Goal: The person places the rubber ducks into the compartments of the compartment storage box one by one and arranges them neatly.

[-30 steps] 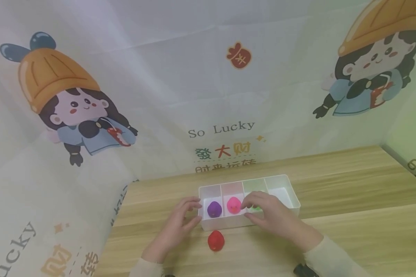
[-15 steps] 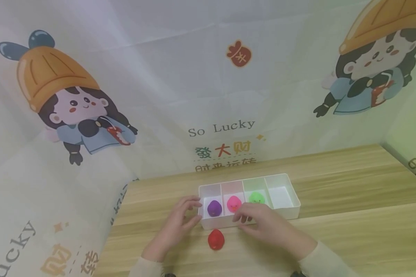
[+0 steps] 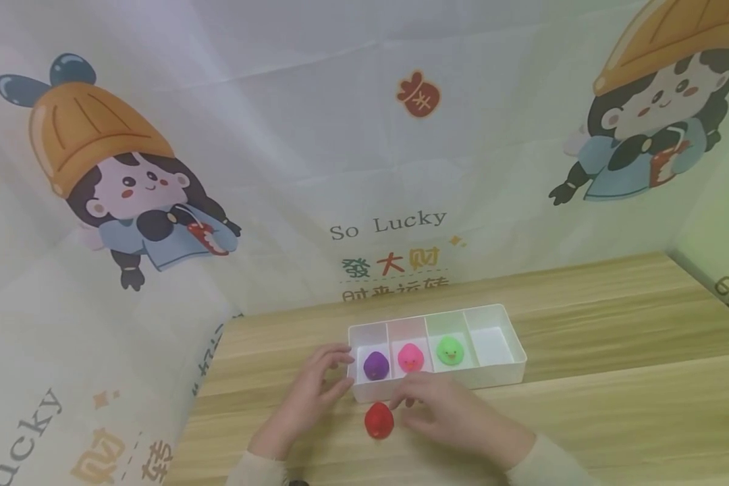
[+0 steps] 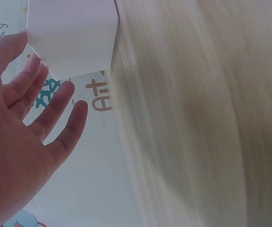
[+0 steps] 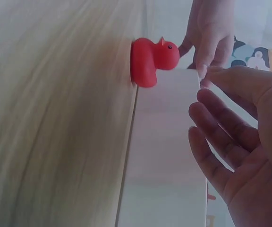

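Note:
A white box (image 3: 492, 376) with four compartments in a row stands on the table. A purple toy duck (image 3: 376, 365), a pink toy duck (image 3: 411, 358) and a green toy duck (image 3: 450, 351) sit in its first three compartments from the left. My left hand (image 3: 306, 391) rests its thumb and fingertips lightly at the box's left end, fingers loosely spread in the left wrist view. In front of the box, a red toy duck (image 3: 379, 421) stands upright on the wood. Just right of it is my right hand (image 3: 443, 413), its loosely bent fingers holding nothing.
The wooden table (image 3: 613, 324) reaches back to a white cloth backdrop (image 3: 291, 135) printed with cartoon figures and lettering. The box's front wall (image 5: 164, 161) runs close behind the red duck in the right wrist view.
My right hand has left the green duck in the third compartment and moved left and nearer, over the front wall to beside the red duck. The left hand has stayed at the box's end.

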Demonstrator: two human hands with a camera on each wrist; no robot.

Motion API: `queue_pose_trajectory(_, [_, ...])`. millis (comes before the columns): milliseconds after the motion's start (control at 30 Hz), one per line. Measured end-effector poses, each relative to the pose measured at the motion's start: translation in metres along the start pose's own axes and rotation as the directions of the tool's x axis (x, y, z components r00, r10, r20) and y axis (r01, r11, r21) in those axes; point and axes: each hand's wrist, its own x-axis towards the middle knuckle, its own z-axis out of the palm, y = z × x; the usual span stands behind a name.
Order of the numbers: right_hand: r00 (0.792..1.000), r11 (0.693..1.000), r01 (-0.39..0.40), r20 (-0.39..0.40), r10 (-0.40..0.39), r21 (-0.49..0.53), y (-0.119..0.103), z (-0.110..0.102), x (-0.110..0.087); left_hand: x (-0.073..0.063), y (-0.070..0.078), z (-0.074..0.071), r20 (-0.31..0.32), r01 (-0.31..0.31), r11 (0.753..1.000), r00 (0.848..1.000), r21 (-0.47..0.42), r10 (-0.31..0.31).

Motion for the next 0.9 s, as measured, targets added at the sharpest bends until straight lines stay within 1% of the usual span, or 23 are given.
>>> queue_pose_trajectory(133, [1.000, 1.000, 0.012, 0.005, -0.012, -0.017, -0.003, 0.004, 0.000, 0.000, 0.001, 0.001, -0.001, -0.018, 1.000, 1.000, -0.002, 0.018])
queue_pose_trajectory(333, [0.998, 0.998, 0.058, -0.011, -0.058, -0.037, -0.003, 0.006, 0.000, 0.000, 0.003, 0.002, 0.001, -0.019, 1.000, 1.000, -0.006, 0.019])
queue_pose_trajectory(400, [0.998, 0.997, 0.055, -0.015, -0.055, -0.056, -0.003, 0.008, 0.000, 0.000, 0.002, 0.003, 0.002, -0.015, 1.000, 1.000, -0.008, 0.015])
queue_pose_trajectory(667, [0.991, 0.990, 0.113, -0.064, -0.118, -0.084, -0.003, 0.020, 0.006, 0.000, -0.001, 0.000, -0.012, -0.011, 1.000, 1.000, -0.019, 0.011])
queue_pose_trajectory(767, [0.990, 0.986, 0.110, -0.076, -0.119, -0.123, -0.003, 0.023, 0.007, 0.000, -0.001, -0.001, -0.010, -0.012, 1.000, 1.000, -0.007, 0.012])
queue_pose_trajectory(900, [0.993, 0.984, 0.091, -0.066, -0.103, -0.155, -0.002, 0.027, 0.006, 0.000, -0.002, 0.000, -0.002, -0.010, 1.000, 1.000, 0.006, 0.010])
